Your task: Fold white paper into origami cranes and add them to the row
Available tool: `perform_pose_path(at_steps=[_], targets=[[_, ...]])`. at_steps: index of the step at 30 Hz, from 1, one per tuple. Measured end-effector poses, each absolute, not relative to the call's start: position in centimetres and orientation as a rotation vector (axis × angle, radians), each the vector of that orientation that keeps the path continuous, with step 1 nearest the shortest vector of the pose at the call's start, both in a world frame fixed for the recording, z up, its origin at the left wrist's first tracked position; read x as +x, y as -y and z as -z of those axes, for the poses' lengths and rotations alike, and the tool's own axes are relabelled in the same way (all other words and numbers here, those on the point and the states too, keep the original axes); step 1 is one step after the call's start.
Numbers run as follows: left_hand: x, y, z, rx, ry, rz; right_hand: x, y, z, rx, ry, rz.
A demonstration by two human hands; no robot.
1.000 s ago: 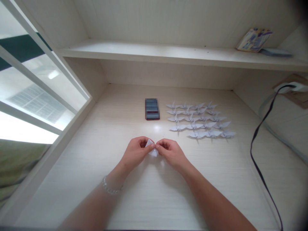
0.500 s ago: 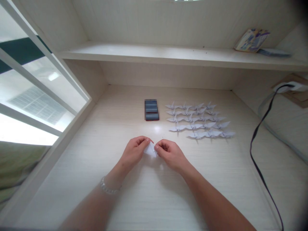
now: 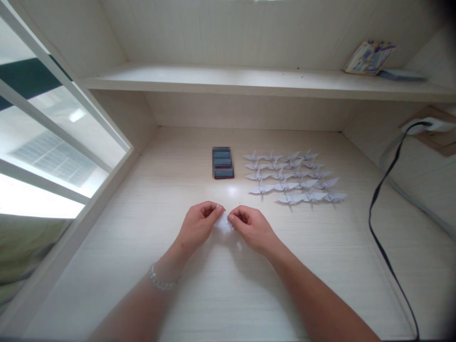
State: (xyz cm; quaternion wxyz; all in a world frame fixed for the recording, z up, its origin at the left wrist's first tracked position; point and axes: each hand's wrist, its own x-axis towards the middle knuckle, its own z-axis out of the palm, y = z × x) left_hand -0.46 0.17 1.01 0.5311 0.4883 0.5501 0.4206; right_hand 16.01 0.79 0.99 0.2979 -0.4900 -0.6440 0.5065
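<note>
A small folded piece of white paper [image 3: 223, 222] lies between my two hands on the pale desk [image 3: 142, 228]. My left hand [image 3: 197, 223], with a bracelet on its wrist, pinches the paper's left side with curled fingers. My right hand [image 3: 249, 227] pinches its right side the same way. Most of the paper is hidden by my fingers. Beyond the hands, to the right, several finished paper cranes [image 3: 292, 176] lie in neat rows.
A dark phone [image 3: 223, 162] lies flat left of the cranes. A black cable [image 3: 384, 223] runs down the desk's right side from a plug [image 3: 427, 126]. A shelf [image 3: 249, 80] above holds a booklet [image 3: 368, 57]. A window [image 3: 46, 142] borders the left.
Both hands have closed in more tightly on the paper, which shows less than a second ago. The view has shifted slightly downward.
</note>
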Motion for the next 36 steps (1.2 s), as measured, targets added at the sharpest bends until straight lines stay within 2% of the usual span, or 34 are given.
perform_pose_path(at_steps=[8,17,29,36], targets=[[-0.6,-0.3,-0.7,1.177,-1.395,-1.085,15.9,-0.8,-0.5,-1.288,1.662,-1.395],[0.4,0.3,-1.0,1.252,-1.362,-0.976,15.3,-1.1,-0.3,-1.342,1.531,-1.401],[-2.0,-0.9,-0.7,1.014,-1.400,-1.277,15.4,-0.8,0.3,-1.328,1.457,-1.475],[-0.2,0.0,-0.7,1.225,-1.349,-1.078,15.2,-1.1,-0.6,-1.282,1.482,-1.407]])
